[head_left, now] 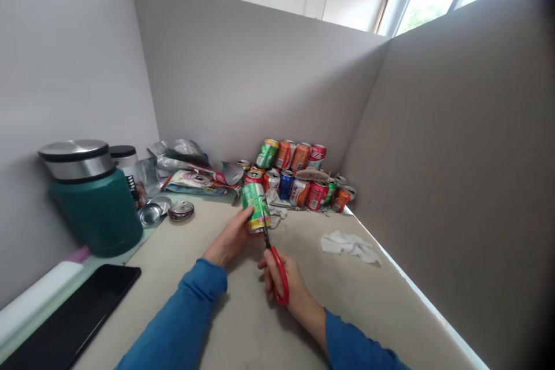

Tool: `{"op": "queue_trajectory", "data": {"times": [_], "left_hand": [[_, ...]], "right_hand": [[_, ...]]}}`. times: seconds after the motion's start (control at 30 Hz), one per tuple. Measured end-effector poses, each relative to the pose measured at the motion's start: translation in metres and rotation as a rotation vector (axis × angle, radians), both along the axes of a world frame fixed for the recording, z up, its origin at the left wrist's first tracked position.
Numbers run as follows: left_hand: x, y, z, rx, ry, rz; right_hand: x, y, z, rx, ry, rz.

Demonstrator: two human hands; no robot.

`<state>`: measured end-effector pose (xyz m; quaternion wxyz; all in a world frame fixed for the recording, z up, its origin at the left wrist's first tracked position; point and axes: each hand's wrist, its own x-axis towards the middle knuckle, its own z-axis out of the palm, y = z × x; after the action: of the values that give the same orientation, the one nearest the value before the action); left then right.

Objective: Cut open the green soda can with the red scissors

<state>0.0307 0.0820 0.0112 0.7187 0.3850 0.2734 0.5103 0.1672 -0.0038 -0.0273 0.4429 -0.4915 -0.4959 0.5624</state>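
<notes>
A green and yellow can (255, 206) is held near the middle of the view, above the table (251, 312). My left hand (232, 235) grips it from the left side, its thumb on the can's front. In my right hand (281, 280) is a pair of scissors with red handles (284, 283). The dark blades point up and lie against the lower right part of the can. Whether they have pierced the metal is too small to tell.
Behind stand stacked drink cans (299, 192) and cut metal sheets (180, 156). At left are a green jar (97, 208), can ends (181, 210) and a black phone-like slab (73, 318). A white tissue (349, 244) lies right. Grey panels (260, 69) enclose the table.
</notes>
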Motion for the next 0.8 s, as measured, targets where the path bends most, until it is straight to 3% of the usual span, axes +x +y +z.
{"op": "queue_trajectory", "data": {"times": [0.17, 0.5, 0.8], "left_hand": [[0.0004, -0.0007, -0.0002, 0.039, -0.024, 0.03], [0.0041, -0.0018, -0.0001, 0.124, -0.017, 0.212], [0.0023, 0.0026, -0.0036, 0.076, 0.058, 0.112]], "right_hand": [[0.0006, 0.0004, -0.0016, 0.042, -0.025, 0.009], [0.0, -0.001, -0.0038, 0.07, -0.042, 0.007], [-0.0013, -0.002, -0.0004, 0.043, -0.046, -0.011]]}}
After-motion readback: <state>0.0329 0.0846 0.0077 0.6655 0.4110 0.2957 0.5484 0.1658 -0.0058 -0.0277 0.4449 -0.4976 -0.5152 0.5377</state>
